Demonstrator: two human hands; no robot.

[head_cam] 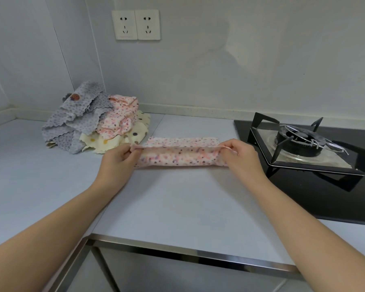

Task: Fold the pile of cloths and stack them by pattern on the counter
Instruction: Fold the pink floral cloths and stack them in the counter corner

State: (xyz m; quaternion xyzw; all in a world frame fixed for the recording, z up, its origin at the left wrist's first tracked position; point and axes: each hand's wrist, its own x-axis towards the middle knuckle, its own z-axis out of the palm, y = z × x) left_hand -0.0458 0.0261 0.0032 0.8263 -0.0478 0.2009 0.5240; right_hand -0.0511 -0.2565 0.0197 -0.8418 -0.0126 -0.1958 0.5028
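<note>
A pink dotted cloth (pixel 179 153) lies as a long narrow strip across the middle of the pale counter (pixel 169 199). My left hand (pixel 119 160) pinches its left end and my right hand (pixel 239 154) pinches its right end, both holding a raised fold of the near layer. Behind and to the left sits the unfolded pile: grey dotted cloths (pixel 76 121) with wavy edges, another pink dotted cloth (pixel 120 116) on top, and a cream cloth with large dots (pixel 116 140) underneath.
A black gas hob (pixel 303 186) with a burner and metal pan support (pixel 299 142) lies just right of my right hand. Two wall sockets (pixel 136 24) are above. The counter's metal front edge (pixel 177 251) runs below my forearms.
</note>
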